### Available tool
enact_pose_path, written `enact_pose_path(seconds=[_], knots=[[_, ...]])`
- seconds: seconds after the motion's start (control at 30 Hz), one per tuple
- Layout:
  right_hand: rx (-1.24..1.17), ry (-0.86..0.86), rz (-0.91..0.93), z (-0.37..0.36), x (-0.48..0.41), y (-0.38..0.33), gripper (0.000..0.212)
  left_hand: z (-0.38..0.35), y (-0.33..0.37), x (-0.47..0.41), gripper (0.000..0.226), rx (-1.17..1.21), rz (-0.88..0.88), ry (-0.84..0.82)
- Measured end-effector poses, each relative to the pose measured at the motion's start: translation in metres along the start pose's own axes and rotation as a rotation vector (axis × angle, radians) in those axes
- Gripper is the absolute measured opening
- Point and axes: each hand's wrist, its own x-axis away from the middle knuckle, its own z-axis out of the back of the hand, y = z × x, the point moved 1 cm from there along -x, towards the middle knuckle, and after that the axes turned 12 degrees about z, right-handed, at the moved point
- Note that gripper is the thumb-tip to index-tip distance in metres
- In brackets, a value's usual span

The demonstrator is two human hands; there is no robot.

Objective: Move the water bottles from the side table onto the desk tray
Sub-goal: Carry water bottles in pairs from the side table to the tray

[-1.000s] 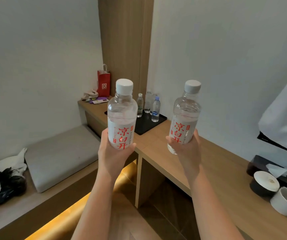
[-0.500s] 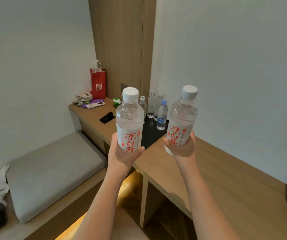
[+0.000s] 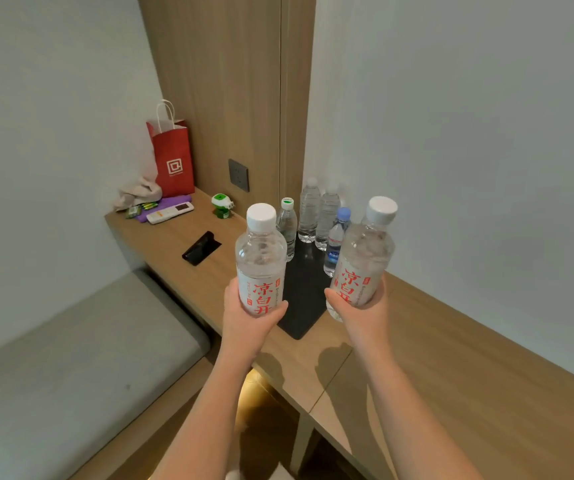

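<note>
Upper left of the frame, a red paper bag (image 3: 172,157) stands on the desk (image 3: 452,368). At centre, the left hand (image 3: 247,317) grips one water bottle (image 3: 261,261) upright — the right hand (image 3: 361,311) grips another bottle (image 3: 365,258), tilted, both above the black tray (image 3: 304,306).

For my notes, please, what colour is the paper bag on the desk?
The paper bag is red; head view.
</note>
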Motion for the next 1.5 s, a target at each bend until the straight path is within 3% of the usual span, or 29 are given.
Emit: enact_pose_path(seconds=[0.2,0.63,1.03,1.2,1.33,1.5], knots=[[0.125,0.021,-0.055,-0.037,-0.027,0.042,0.067,-0.012,-0.024,-0.074,0.070,-0.081,0.050,-0.068],[0.295,0.284,-0.249,-0.115,-0.098,0.128,0.061,-0.055,-0.075,-0.240,0.065,-0.237,0.213,-0.331],[0.387,0.358,-0.416,-0.122,-0.110,0.178,0.059,-0.083,-0.107,-0.282,0.074,-0.393,0.251,-0.486],[0.378,0.382,-0.432,-0.121,-0.112,0.187,0.060,-0.087,-0.107,-0.281,0.068,-0.332,0.135,-0.487],[0.378,0.378,-0.432,-0.118,-0.114,0.193,0.068,-0.091,-0.109,-0.279,0.068,-0.478,0.025,-0.403],[0.403,0.351,-0.438,-0.112,-0.127,0.197,0.072,-0.111,-0.095,-0.284,0.065,-0.590,0.151,-0.457]])
